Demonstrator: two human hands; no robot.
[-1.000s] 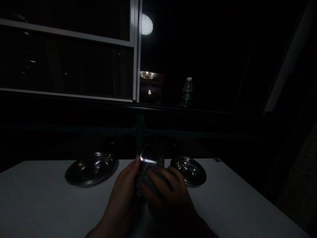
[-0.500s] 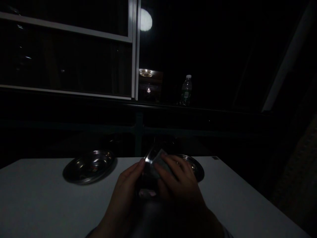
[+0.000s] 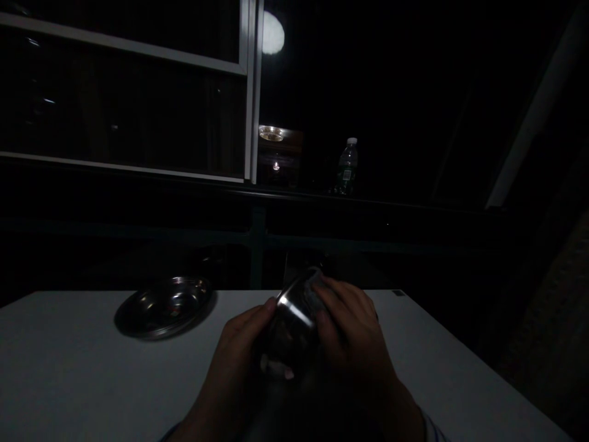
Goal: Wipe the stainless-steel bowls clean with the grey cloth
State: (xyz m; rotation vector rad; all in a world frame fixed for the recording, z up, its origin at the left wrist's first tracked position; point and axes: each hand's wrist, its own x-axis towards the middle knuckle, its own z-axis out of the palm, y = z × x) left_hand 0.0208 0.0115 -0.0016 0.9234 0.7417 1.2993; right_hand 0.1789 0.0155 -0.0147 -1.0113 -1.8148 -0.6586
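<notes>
The room is very dark. My left hand (image 3: pixel 234 362) is wrapped round a small shiny metal cup (image 3: pixel 292 316), tilted and held just above the white table (image 3: pixel 69 368). My right hand (image 3: pixel 356 334) is curled over the cup's far rim, fingers pressing a small grey pad (image 3: pixel 315 296) against it. The two hands meet at the cup near the table's far edge. What the pad is made of cannot be made out.
A shallow steel plate (image 3: pixel 163 299) lies on the table to the left of my hands. Beyond the table a dark ledge carries a plastic water bottle (image 3: pixel 347 167). A white-framed window (image 3: pixel 251 92) and a round light (image 3: pixel 273 34) show behind it.
My right hand with the pad has slid up and to the right over the cup, now covering the second steel plate seen earlier. The cup has tilted and moved slightly right.
</notes>
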